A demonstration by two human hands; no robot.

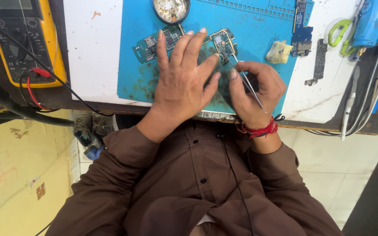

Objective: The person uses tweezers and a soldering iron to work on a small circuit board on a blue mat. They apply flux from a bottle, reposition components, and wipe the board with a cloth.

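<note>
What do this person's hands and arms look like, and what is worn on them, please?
Both hands are bare, with no gloves or rings visible. The left hand emerges from a long brown sleeve of a buttoned shirt. The right hand has the same brown sleeve, with a red thread band tied around the wrist.

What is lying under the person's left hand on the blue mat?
Under the left hand, a green circuit board shows past the fingers, lying on the blue mat. Stained mat shows around the palm. What lies directly beneath the palm is covered and cannot be seen.
</note>
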